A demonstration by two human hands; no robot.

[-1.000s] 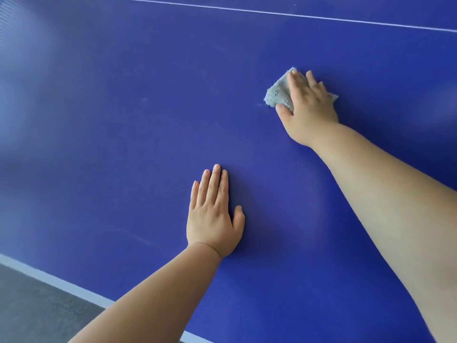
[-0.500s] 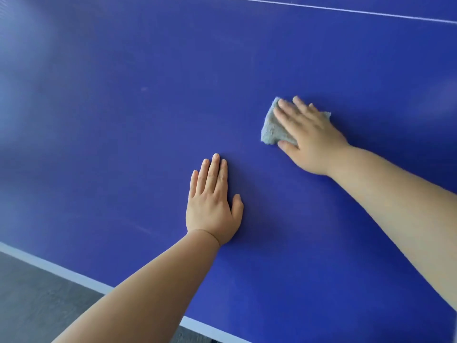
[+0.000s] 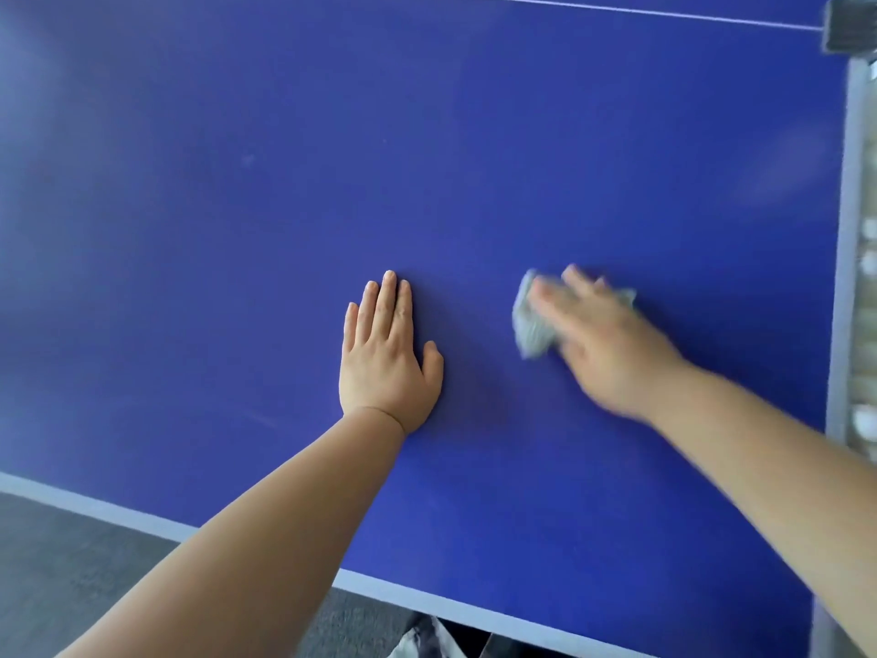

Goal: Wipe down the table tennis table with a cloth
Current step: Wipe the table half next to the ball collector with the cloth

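Pressing straight fingers (image 3: pixel 384 306) of the left hand (image 3: pixel 387 368) flat on the blue tabletop (image 3: pixel 465 182), gripping nothing, seemingly bracing. Pinning the grey cloth (image 3: pixel 531 332), just right of that hand, beneath the right hand (image 3: pixel 610 356), blurred fingers (image 3: pixel 548 295) apparently lying outstretched on top rather than clutching. Judging the wiping as partway: working mid-surface, with broad stretches towards the net (image 3: pixel 861 353) at far right probably remaining.

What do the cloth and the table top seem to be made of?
Cloth: a soft, fuzzy textile, perhaps microfibre or terry; pale grey-blue, matt, crumpled under the right hand. Blur hides the weave.
Table top: a rigid, smooth board with a blue painted or coated face, semi-matt judging by its soft light patches, with a thin white line on it. Its core cannot be told.
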